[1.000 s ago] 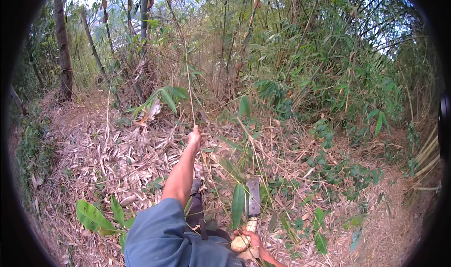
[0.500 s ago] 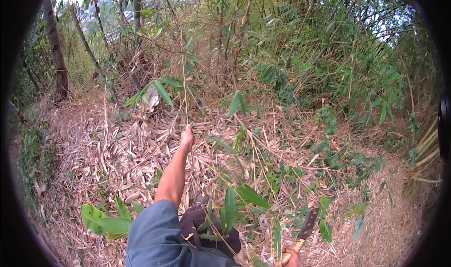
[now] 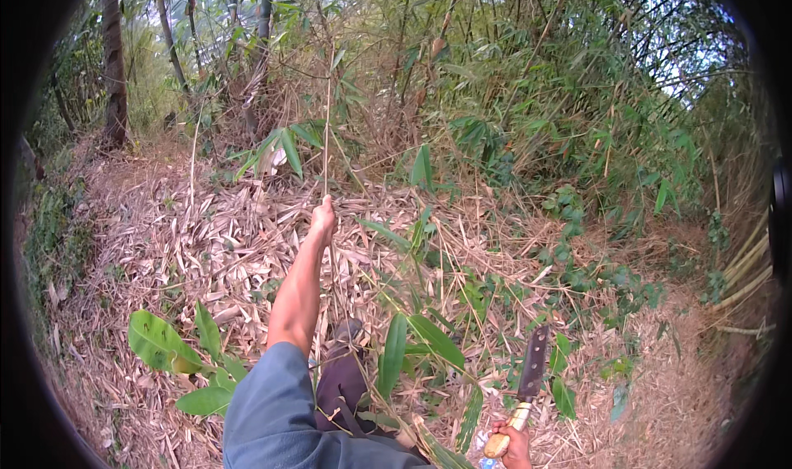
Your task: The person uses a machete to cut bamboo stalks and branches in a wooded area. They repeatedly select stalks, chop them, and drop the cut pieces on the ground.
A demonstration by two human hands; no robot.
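Observation:
My left hand [image 3: 324,220] is stretched out ahead, its fingers wrapped round a thin upright bamboo stem [image 3: 327,135]. The stem runs up out of the fist toward the thicket and continues down below it. Low on the right, my right hand [image 3: 513,447] grips the pale handle of a machete [image 3: 535,362]. Its dark, broad blade has a few holes or spots and points upward, apart from the stem. Long green leaves [image 3: 422,343] on thin twigs hang between my two arms, partly covering my dark trouser leg [image 3: 340,386].
Dry fallen bamboo leaves [image 3: 223,230] cover the sloping ground. A dense bamboo thicket [image 3: 495,81] stands ahead, with a tree trunk [image 3: 114,65] at the far left. A broad-leaved green plant [image 3: 161,341] grows by my left sleeve. Cut-looking yellowish poles [image 3: 747,271] lie at the right edge.
My right hand has raised the machete, and its blade now stands more upright. My left hand still holds the stem, slightly higher in view. The whole view has shifted somewhat.

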